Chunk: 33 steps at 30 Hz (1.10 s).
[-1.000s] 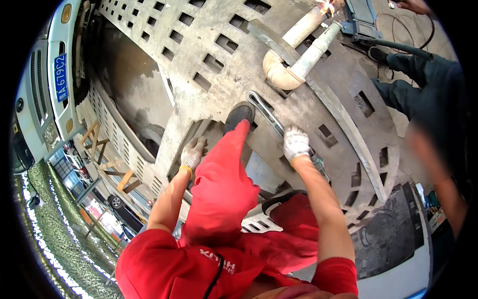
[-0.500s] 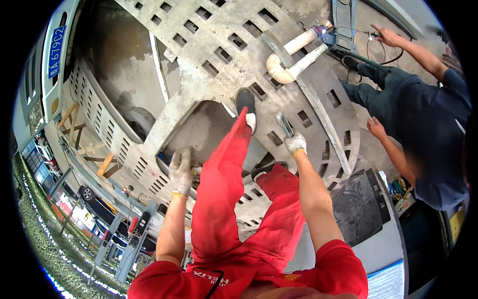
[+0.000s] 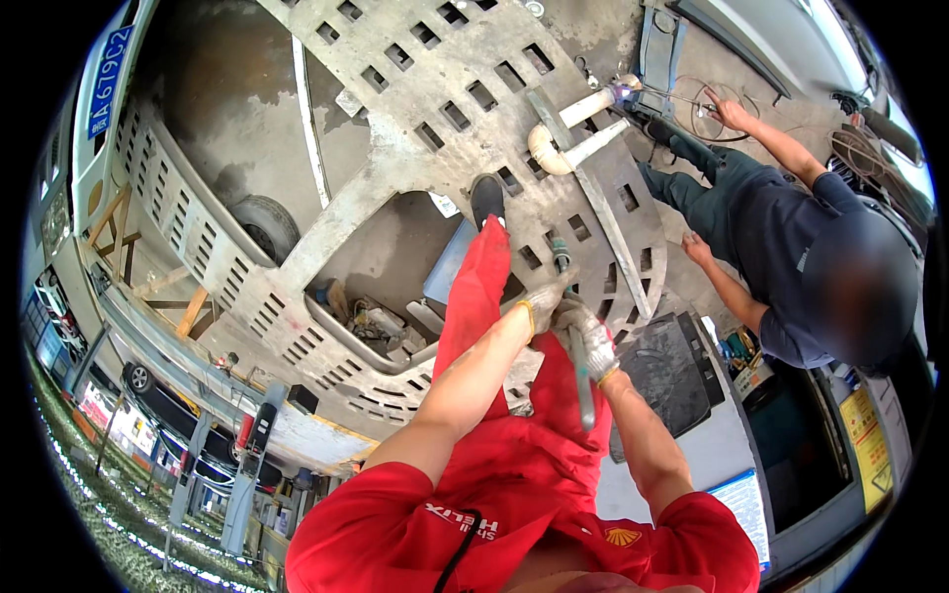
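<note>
Steel platform, broad, dull grey and pierced by rectangular slots, spreads across the floor, rubble showing through its large rounded opening. Beside its right edge is a co-worker in dark clothing. Smaller, a flat grey steel bar lies along that side, a cream-coloured U-shaped pipe across its upper part. Smaller again, the long grey metal hand tool with a greenish end is held before the person's red trousers, greenish end pointing away, grey end toward the body.

Half a second ago the left hand in a soiled pale glove was well apart, over the opening; now it meets the right hand in a white knitted glove, so both are at one tool. The right fingers are wrapped around its shaft; whether the left fingers grip it, I cannot tell.
</note>
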Available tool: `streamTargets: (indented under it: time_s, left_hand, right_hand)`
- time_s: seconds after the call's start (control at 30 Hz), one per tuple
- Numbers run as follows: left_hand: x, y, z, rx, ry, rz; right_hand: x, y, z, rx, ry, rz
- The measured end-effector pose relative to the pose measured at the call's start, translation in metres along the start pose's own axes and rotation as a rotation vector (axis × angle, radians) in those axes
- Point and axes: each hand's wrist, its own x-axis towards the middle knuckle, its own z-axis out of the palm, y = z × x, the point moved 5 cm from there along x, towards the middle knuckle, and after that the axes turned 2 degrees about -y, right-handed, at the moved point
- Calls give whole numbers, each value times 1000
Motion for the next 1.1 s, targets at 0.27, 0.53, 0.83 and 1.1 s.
streamTargets:
  time_s: [0.27, 0.53, 0.83, 1.1]
  left_hand:
    - [11, 76, 21, -158, 187, 235]
    - [44, 126, 67, -344, 242, 416]
    - [112, 98, 144, -144, 560, 528]
    - [170, 87, 225, -172, 560, 552]
  right_hand:
    - [40, -59, -41, -193, -27, 160]
    - [9, -73, -130, 970, -187, 1104]
    - [-52, 4, -247, 206, -348, 1082]
    - [-79, 35, -320, 210, -220, 1038]
